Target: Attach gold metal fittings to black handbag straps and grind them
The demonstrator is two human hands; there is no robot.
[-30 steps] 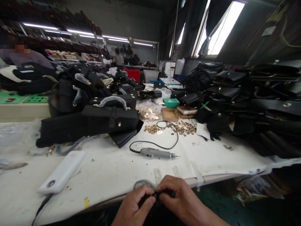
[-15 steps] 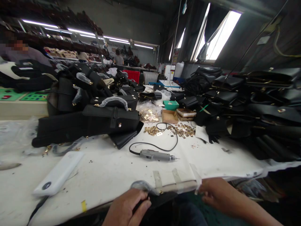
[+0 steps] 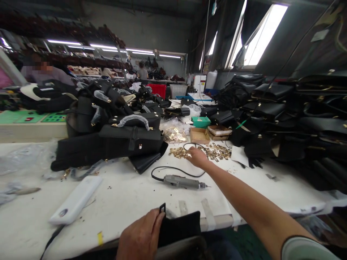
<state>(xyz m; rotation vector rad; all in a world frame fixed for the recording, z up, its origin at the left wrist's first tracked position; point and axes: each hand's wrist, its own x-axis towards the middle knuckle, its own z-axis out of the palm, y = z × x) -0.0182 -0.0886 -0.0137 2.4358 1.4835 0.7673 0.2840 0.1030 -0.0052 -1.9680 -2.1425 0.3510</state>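
Observation:
My left hand is closed on the edge of a black leather bag at the table's front edge. A small upright black tab with a slot shows by its fingertips, and much of the bag is below the view. My right hand is stretched far across the table with its fingers pinched at a heap of gold metal fittings. One shiny fitting shows at the fingertips. A grey electric screwdriver lies on the table between my hands, below my right forearm.
Black handbags are heaped at left, and more black bags are stacked at right. An open cardboard box and a green box stand behind the fittings. A white power bank lies at left. Other people work in the background.
My right hand has moved from the table's front edge forward and left to the gold fittings. My left hand has turned, and the bag's black flap now stands higher beside it.

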